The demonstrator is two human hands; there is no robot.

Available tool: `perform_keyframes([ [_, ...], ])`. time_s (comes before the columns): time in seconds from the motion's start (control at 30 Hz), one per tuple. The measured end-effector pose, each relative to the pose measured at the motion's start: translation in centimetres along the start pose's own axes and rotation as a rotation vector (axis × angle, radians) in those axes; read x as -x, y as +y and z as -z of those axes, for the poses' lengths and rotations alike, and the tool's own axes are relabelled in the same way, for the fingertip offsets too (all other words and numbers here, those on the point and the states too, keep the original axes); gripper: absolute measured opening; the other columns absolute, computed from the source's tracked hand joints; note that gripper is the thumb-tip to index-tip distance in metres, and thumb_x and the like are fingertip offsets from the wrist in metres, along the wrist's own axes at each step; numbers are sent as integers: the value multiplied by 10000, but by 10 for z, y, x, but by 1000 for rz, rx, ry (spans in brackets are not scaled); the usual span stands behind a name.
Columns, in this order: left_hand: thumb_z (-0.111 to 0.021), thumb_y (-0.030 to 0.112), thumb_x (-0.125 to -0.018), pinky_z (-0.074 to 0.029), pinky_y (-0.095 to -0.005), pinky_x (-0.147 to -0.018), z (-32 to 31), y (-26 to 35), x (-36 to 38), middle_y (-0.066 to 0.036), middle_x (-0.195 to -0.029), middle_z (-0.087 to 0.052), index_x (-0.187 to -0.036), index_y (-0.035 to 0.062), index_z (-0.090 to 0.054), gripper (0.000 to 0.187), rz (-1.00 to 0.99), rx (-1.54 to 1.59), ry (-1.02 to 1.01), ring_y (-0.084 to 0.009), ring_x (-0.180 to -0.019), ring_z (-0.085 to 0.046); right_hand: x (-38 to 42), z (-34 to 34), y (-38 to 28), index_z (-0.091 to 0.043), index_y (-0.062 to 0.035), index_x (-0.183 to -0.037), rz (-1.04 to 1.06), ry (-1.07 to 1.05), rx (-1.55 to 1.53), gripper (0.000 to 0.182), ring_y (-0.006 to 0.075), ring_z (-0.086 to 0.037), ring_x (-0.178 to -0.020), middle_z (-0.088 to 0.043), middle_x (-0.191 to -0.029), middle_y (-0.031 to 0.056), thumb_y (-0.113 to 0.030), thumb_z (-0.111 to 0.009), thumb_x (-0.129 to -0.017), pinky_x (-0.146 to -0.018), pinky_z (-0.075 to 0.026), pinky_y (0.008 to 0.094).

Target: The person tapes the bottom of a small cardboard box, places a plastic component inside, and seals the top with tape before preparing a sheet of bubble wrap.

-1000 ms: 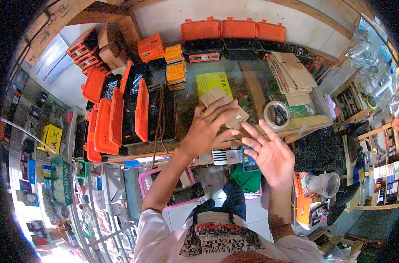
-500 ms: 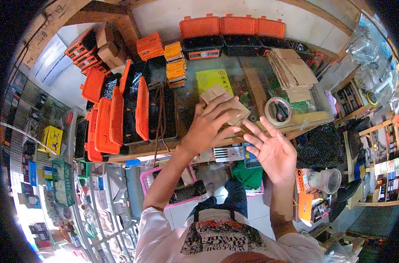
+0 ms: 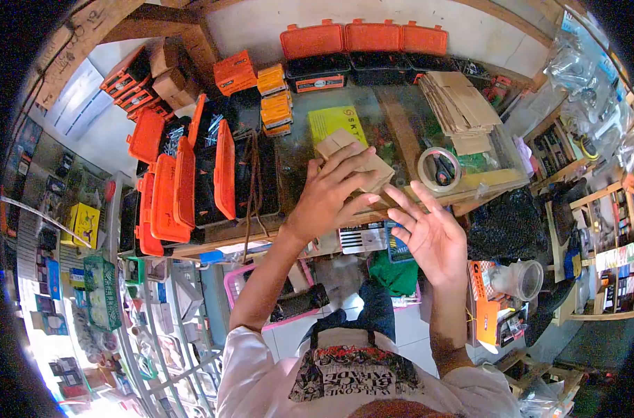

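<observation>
A small brown cardboard box (image 3: 381,171) rests on the glass-topped counter (image 3: 299,160), partly over a yellow-green card (image 3: 331,122). Across its top lies my left hand (image 3: 327,195), fingers spread and stretched out, thumb toward the near side. The hand hides much of the box. My right hand (image 3: 432,240) is open with the palm turned up and nothing in it; its fingertips are right by the box's near right corner. Just beyond that hand, a roll of clear tape (image 3: 423,167) lies flat, with dark-handled scissors (image 3: 442,169) inside its ring.
Flattened cardboard pieces (image 3: 463,108) are stacked at the back right. Black bins with orange lids (image 3: 174,198) stand open on the left, and more bins (image 3: 317,73) line the back wall. Small orange boxes (image 3: 275,108) are piled between. A pink-rimmed basket (image 3: 228,289) sits below the counter.
The view has shifted slightly. My left hand stays spread over the box, and my right hand keeps its open pose beside it with little movement.
</observation>
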State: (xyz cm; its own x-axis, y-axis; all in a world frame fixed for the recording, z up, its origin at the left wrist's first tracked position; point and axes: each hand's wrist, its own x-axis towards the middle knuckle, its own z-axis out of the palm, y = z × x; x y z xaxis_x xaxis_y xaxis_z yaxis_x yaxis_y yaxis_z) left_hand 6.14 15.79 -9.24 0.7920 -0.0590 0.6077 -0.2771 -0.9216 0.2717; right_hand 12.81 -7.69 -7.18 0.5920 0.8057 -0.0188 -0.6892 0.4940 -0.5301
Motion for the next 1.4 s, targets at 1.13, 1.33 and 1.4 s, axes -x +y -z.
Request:
perform_keyframes([
  [1.13,-705,341,-901,-370,-478,-988,2,4,-3,-62,-1505,-534,-1152,138,-722,324,-31,-30,-8,-293,-1394,-460,-59,0,42,-418,-151,-899,217,532,546,369,21,-434,-496,-550,-673,-40,-115,-785,-884,-393,-269,207],
  [1.33,-701,326,-906,-365,-483,-1010,-3,0,-2,-75,-1512,-528,-1163,125,-709,326,-10,-22,-5,-304,-1400,-452,-60,20,28,-479,-100,-799,32,446,862,361,104,-564,-593,-556,-667,-7,-227,-804,-894,-519,-444,274],
  [1.4,-702,320,-905,-366,-484,-1010,-4,-2,0,-74,-1510,-532,-1174,121,-702,335,-13,-20,0,-304,-1402,-451,-60,22,25,-489,-87,-785,32,412,989,373,106,-557,-583,-551,-648,-2,-249,-810,-887,-518,-441,288],
])
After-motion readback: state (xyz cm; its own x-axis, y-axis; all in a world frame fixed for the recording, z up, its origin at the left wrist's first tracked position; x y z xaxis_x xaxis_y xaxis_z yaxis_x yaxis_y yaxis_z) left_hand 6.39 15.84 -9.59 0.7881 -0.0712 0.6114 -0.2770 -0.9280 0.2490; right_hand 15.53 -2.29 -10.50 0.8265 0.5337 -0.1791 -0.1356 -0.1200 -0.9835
